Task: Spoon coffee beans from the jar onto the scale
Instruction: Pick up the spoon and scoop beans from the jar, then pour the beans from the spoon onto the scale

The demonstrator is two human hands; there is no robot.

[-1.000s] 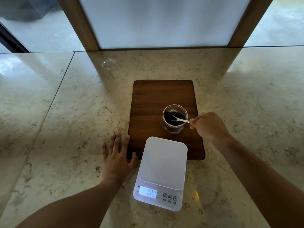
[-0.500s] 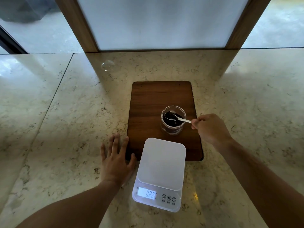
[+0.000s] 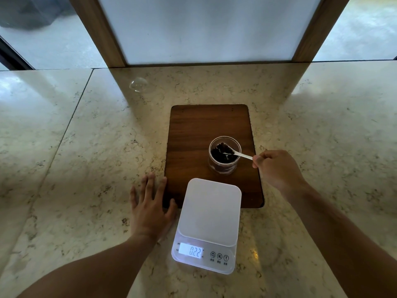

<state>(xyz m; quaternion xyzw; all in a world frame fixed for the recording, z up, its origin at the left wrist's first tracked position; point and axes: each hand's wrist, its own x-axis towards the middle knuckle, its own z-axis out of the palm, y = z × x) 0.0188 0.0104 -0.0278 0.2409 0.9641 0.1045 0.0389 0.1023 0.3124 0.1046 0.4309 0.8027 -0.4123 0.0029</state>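
Note:
A small clear glass jar (image 3: 224, 167) with dark coffee beans stands on a dark wooden board (image 3: 199, 130). My right hand (image 3: 277, 168) pinches the handle of a white spoon (image 3: 241, 155); its bowl sits at the jar's mouth, loaded with beans. A white digital scale (image 3: 211, 211) lies in front of the jar, its platform bare, its display reading 0.22. My left hand (image 3: 150, 209) rests flat on the marble counter with fingers spread, its thumb touching the board's near left corner.
A marble counter (image 3: 86, 168) stretches all round, with a seam on the left. A small clear glass lid or dome (image 3: 138, 84) lies at the back left. A wood-framed frosted panel (image 3: 206, 29) rises behind the board.
The spoon's bowl has come up from inside the jar to its rim with beans on it. My left hand has stayed put.

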